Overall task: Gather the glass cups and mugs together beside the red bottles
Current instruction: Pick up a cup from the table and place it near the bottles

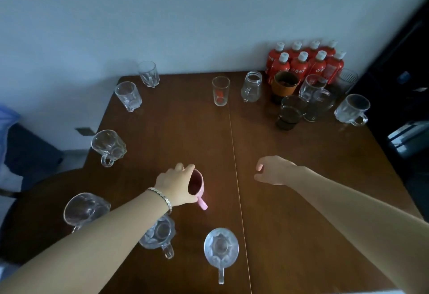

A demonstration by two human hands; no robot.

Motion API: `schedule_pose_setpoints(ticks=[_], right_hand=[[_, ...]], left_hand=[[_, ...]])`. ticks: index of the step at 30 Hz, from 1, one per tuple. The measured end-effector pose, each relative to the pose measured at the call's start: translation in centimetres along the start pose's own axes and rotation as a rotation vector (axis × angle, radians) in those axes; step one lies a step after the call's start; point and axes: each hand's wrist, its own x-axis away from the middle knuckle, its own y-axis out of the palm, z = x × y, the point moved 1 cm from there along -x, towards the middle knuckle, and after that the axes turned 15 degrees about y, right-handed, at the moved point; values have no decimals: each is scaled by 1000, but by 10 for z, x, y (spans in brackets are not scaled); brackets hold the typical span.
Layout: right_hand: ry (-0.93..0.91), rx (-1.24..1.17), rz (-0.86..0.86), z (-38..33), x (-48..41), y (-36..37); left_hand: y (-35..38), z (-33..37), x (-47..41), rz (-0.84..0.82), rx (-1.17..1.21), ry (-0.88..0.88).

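Observation:
Several red bottles (304, 61) stand at the table's far right corner against the wall. A cluster of glass cups and mugs (312, 98) sits in front of them, with an orange-sleeved cup (284, 87) and a glass jar (251, 87). My left hand (176, 185) grips the rim of a pink mug (197, 188) near the table's middle. My right hand (274, 170) hovers empty, fingers loosely curled, right of the centre seam. Glass mugs (220, 248) stand scattered along the near and left edges.
A brown wooden table (301, 177) with a centre seam fills the view. A tall glass with a red print (220, 90) stands mid-back. Two tumblers (127, 95) sit at the far left corner. Dark furniture lies to the right, a chair to the left.

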Motion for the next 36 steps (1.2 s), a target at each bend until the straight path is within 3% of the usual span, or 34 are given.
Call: schedule_pose_setpoints(ticks=[10,20,29,36], right_hand=[[153,-46,-10,46,5,5],[210,-64,33,101,-42,-42],[207,-98,-17,130,-99,-57],[201,-139,-43,143,-123,-55]], left_hand=[[-8,8,-22,32,-24,-18],[-89,48,-133,247,128,-53],[-114,86,-243,231,150,-42],[-121,97,-280,217,102,-8]])
